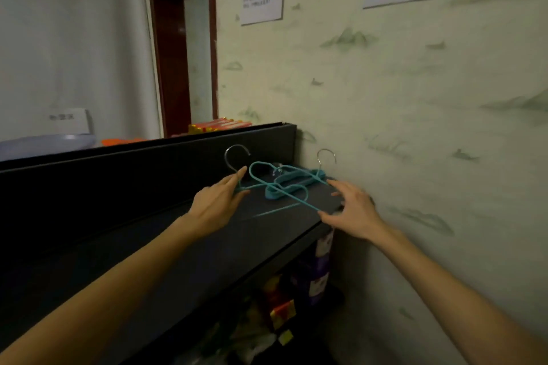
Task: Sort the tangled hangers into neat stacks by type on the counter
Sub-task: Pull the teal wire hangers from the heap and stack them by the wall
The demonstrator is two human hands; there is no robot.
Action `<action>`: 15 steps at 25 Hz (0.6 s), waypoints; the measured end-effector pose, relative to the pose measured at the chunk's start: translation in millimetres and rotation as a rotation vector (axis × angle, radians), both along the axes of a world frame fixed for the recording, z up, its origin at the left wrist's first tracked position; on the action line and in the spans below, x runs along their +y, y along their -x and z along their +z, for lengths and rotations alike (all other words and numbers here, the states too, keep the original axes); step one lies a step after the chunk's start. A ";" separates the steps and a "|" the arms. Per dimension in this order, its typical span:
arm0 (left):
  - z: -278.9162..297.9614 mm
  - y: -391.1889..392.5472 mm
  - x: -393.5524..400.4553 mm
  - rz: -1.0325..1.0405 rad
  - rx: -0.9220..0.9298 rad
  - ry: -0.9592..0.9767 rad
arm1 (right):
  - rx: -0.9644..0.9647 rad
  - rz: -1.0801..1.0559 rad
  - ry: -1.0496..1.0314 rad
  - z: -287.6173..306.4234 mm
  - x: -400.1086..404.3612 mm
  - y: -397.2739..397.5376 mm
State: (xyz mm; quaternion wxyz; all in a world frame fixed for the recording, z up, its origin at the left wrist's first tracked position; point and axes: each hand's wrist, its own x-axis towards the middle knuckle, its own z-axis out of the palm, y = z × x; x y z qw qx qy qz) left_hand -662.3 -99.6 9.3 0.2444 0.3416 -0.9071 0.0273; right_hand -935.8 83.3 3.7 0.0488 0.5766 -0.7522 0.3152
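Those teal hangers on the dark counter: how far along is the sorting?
Looks done: a small stack of thick teal hangers lies against the wall. In hand: both hands, left hand and right hand, hold a thin teal wire hanger with a metal hook at its two ends, above the dark counter. Left: setting it down; no second stack shows yet.

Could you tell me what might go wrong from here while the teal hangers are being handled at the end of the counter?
1. The thin teal hanger, held at each end by the left hand and right hand, overlaps the stack of thicker teal hangers; lifting it may snag and drag that stack.
2. The right end sits at the counter edge, so a slip could drop it onto the shelves below.
3. The metal hook beside the left fingers could catch them.
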 end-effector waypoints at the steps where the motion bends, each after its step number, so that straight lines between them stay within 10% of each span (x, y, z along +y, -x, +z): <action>1: 4.2 17.9 -12.1 -0.006 0.053 -0.031 | -0.011 0.000 0.006 5.8 -12.6 24.1; 15: 5.0 177.2 -119.3 0.393 0.255 -0.157 | 0.291 0.487 -0.213 -5.2 -215.7 234.6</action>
